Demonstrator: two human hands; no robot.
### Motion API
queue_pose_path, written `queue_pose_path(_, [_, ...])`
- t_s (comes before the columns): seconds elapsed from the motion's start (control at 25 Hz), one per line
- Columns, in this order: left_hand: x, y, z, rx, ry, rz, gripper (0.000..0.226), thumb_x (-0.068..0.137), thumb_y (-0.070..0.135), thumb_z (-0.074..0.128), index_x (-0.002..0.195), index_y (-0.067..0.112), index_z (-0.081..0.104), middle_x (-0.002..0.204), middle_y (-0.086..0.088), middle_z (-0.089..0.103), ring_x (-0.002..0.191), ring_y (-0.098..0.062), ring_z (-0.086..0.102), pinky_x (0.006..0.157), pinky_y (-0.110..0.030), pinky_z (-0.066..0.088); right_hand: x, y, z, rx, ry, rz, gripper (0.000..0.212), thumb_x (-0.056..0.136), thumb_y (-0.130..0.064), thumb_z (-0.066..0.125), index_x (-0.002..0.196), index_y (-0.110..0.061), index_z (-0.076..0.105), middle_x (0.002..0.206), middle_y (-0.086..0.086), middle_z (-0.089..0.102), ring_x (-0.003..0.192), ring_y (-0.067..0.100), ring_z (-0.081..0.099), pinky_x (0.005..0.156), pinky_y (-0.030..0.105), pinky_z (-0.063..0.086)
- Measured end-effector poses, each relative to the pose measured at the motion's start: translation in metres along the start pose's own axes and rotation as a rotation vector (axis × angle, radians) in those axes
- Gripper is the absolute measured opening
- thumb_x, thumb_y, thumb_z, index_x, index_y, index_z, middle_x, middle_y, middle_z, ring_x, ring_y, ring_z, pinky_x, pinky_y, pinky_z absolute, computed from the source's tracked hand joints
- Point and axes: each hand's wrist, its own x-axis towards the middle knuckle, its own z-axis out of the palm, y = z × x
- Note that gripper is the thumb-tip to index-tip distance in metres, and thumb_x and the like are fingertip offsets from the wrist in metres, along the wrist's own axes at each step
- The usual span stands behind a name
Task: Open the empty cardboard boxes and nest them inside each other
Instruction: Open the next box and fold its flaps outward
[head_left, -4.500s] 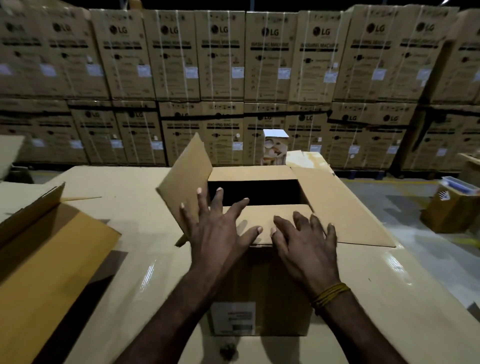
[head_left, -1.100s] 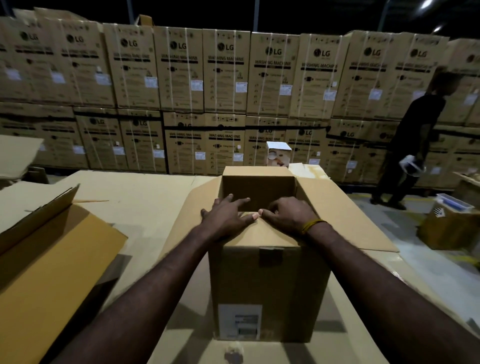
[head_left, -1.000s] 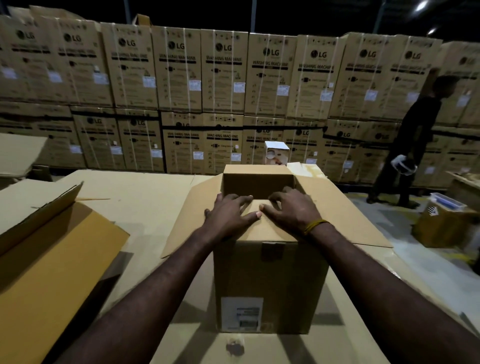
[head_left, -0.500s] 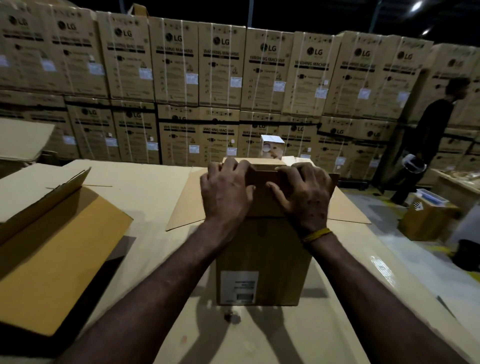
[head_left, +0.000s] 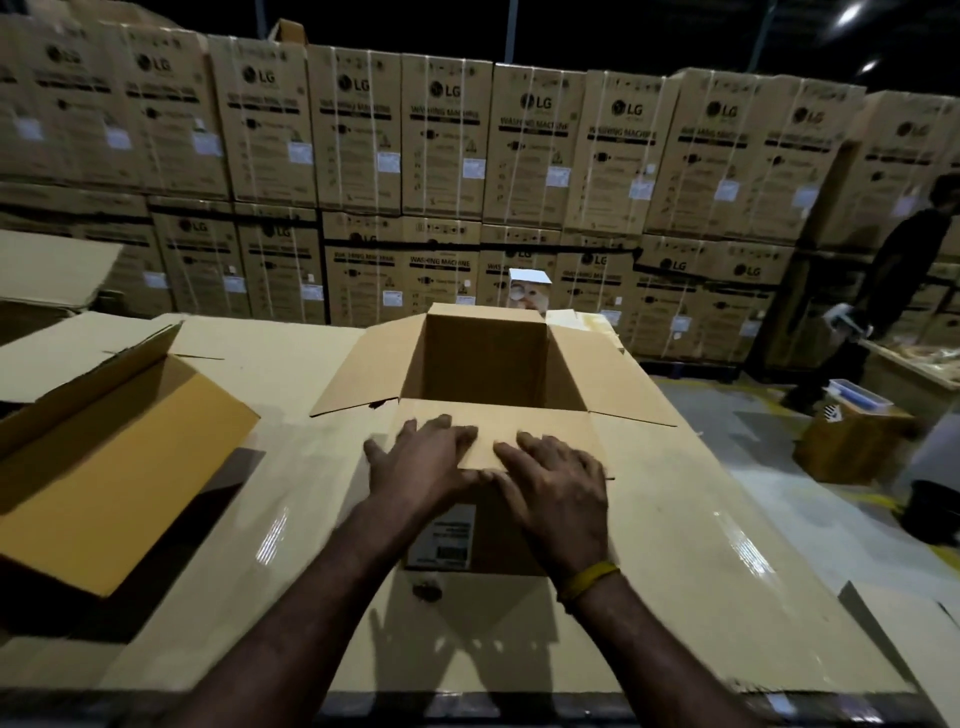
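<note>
A tall cardboard box (head_left: 488, 364) stands upright in the middle of the cardboard-covered table (head_left: 675, 519), its top wide open and its inside empty. Its side flaps spread out left and right. My left hand (head_left: 421, 467) and my right hand (head_left: 556, 488) press flat on the near flap (head_left: 498, 436), folding it down toward me, fingers spread. A white label (head_left: 441, 540) shows on the box's near face. A larger open box (head_left: 104, 457) lies on its side at the left of the table.
Stacked washing machine cartons (head_left: 441, 156) form a wall behind the table. A small white box (head_left: 529, 291) stands behind the open box. A person in dark clothes (head_left: 893, 291) stands at the right near a low carton (head_left: 852, 441) on the floor.
My hands moved from the closed top edge back toward me, pushing the near flap outward and down. The box's inside is now exposed. The person at the right walked further right.
</note>
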Motion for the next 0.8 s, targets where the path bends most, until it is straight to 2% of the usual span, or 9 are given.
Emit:
queue_pose_path(0.08, [-0.002,-0.003,0.013,0.038,-0.046,-0.007,0.072,0.088,0.063,0.056,0.150,0.042,0.028,0.163,0.003,0.018,0.147,-0.031,0.020,0.112,-0.067,0.016,-0.005,-0.001,0.000,-0.018,-0.167,0.046,0.056,0.091,-0.062,0.028,0.125,-0.037,0.064,0.137,0.006,0.059,0.124,0.031,0.055,0.095,0.051,0.045])
queue_pose_path(0.16, [0.000,-0.009,0.024,0.017,-0.085,-0.017,0.077,0.087,0.066,0.055,0.152,0.043,0.020,0.165,0.001,0.005,0.150,-0.036,0.009,0.113,-0.067,0.013,-0.006,-0.002,0.001,-0.006,-0.339,0.090,0.072,0.086,-0.069,0.009,0.141,-0.042,0.045,0.156,0.008,0.036,0.143,0.032,0.033,0.110,0.054,0.030])
queue_pose_path(0.24, [0.006,-0.014,0.030,-0.002,-0.092,0.000,0.078,0.088,0.067,0.053,0.153,0.045,0.016,0.166,0.003,-0.003,0.151,-0.036,-0.001,0.114,-0.067,0.010,-0.002,-0.001,0.005,0.005,-0.435,0.118,0.073,0.086,-0.071,0.003,0.150,-0.045,0.027,0.163,0.007,0.015,0.149,0.031,0.014,0.116,0.054,0.018])
queue_pose_path(0.36, [0.018,-0.021,0.030,-0.004,-0.062,0.035,0.072,0.092,0.061,0.051,0.153,0.046,0.016,0.166,0.006,-0.006,0.151,-0.036,-0.008,0.115,-0.067,0.007,0.009,0.000,0.012,-0.009,-0.468,0.145,0.062,0.097,-0.063,0.026,0.154,-0.043,0.012,0.164,0.011,-0.001,0.151,0.034,0.001,0.118,0.055,0.010])
queue_pose_path(0.56, [0.051,-0.032,0.025,0.054,-0.004,0.079,0.072,0.093,0.052,0.056,0.152,0.047,0.015,0.166,0.004,-0.001,0.150,-0.038,-0.011,0.114,-0.069,0.006,0.031,-0.002,0.029,-0.031,-0.474,0.242,0.083,0.090,-0.066,0.046,0.154,-0.042,-0.002,0.161,0.016,-0.021,0.148,0.042,-0.016,0.116,0.062,0.008])
queue_pose_path(0.64, [0.068,-0.042,0.024,0.050,0.006,0.076,0.078,0.088,0.053,0.063,0.150,0.051,0.015,0.165,0.003,0.011,0.150,-0.037,-0.008,0.113,-0.070,0.000,0.041,-0.003,0.038,-0.027,-0.478,0.282,0.095,0.085,-0.065,0.057,0.152,-0.045,-0.009,0.158,0.016,-0.028,0.145,0.045,-0.021,0.114,0.066,0.008])
queue_pose_path(0.72, [0.085,-0.053,0.021,-0.002,-0.007,0.080,0.080,0.082,0.055,0.069,0.147,0.052,0.024,0.160,0.005,0.027,0.151,-0.034,-0.002,0.112,-0.071,-0.002,0.051,-0.005,0.047,-0.019,-0.477,0.314,0.103,0.083,-0.059,0.064,0.150,-0.047,-0.012,0.157,0.016,-0.031,0.143,0.048,-0.025,0.112,0.070,0.010])
queue_pose_path(0.8, [0.096,-0.062,0.018,-0.038,-0.002,0.084,0.072,0.077,0.055,0.074,0.140,0.048,0.039,0.148,0.006,0.045,0.148,-0.029,0.017,0.114,-0.067,0.011,0.057,-0.008,0.058,-0.010,-0.454,0.331,0.103,0.083,-0.054,0.068,0.150,-0.049,-0.011,0.156,0.014,-0.034,0.140,0.049,-0.030,0.112,0.072,0.010])
